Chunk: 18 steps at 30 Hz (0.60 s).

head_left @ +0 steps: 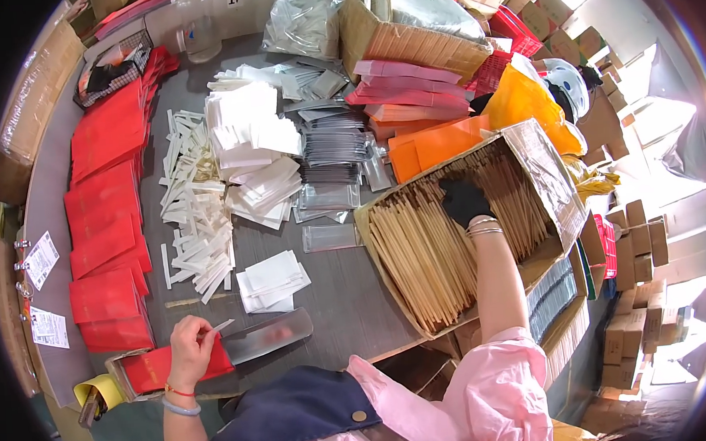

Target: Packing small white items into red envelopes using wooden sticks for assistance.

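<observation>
My left hand (190,350) is bare, its thumb and fingers pinching a thin white strip (224,325) above a red packet (155,370) at the front left. A clear plastic sleeve (271,338) lies against the packet's right end. In a black glove, my right hand (465,201) reaches into an open cardboard box (542,151). That box is packed with slim tan, wooden-looking pieces (419,257) in rows. The gloved fingertips are down among the pieces, so whether they grip any is hidden.
Stacks of red packets (105,217) line the table's left side. Loose white strips (202,244), white cards (272,282) and clear sleeves (333,150) fill the middle. Orange envelopes (437,146), pink envelopes (406,86) and another carton (408,46) stand behind. A yellow roll (99,393) sits front left.
</observation>
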Each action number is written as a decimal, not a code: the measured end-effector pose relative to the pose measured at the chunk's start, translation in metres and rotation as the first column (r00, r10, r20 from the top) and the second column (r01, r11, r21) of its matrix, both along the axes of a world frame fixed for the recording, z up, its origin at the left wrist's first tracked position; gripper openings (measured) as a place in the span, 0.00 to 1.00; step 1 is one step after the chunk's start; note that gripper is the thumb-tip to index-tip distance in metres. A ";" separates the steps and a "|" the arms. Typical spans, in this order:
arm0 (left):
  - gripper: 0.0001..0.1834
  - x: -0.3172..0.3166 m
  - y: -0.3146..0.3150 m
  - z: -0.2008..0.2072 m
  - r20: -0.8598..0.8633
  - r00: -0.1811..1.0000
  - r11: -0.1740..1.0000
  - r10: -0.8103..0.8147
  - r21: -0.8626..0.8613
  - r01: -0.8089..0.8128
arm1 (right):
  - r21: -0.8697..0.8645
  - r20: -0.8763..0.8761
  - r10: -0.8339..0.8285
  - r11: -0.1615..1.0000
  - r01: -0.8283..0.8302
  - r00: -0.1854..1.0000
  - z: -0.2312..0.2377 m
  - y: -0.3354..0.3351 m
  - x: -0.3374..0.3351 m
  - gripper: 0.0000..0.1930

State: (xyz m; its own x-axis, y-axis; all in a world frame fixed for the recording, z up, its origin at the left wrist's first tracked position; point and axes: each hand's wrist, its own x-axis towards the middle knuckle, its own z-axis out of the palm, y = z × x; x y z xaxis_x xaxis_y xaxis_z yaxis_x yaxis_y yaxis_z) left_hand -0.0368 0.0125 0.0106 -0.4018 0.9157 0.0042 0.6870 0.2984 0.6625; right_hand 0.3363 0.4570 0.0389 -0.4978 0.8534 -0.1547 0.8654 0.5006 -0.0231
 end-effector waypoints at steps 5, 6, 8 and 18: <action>0.07 -0.001 0.000 0.007 0.029 0.999 1.000 0.018 0.003 -0.018 | -0.060 0.066 0.021 0.998 -0.017 0.998 0.006 -0.001 0.001 0.17; 0.07 0.000 0.001 0.006 0.039 0.999 1.000 0.025 0.006 -0.026 | -0.062 0.072 0.020 0.998 -0.015 0.997 0.005 0.000 0.006 0.17; 0.07 0.001 0.003 0.006 0.061 0.998 1.000 0.029 -0.002 -0.029 | -0.010 0.025 0.093 0.996 -0.093 0.995 0.000 0.001 0.013 0.16; 0.07 0.005 0.001 0.006 0.079 0.996 0.999 0.042 0.011 -0.043 | -0.010 -0.085 0.151 0.988 -0.152 0.985 -0.006 -0.005 0.030 0.18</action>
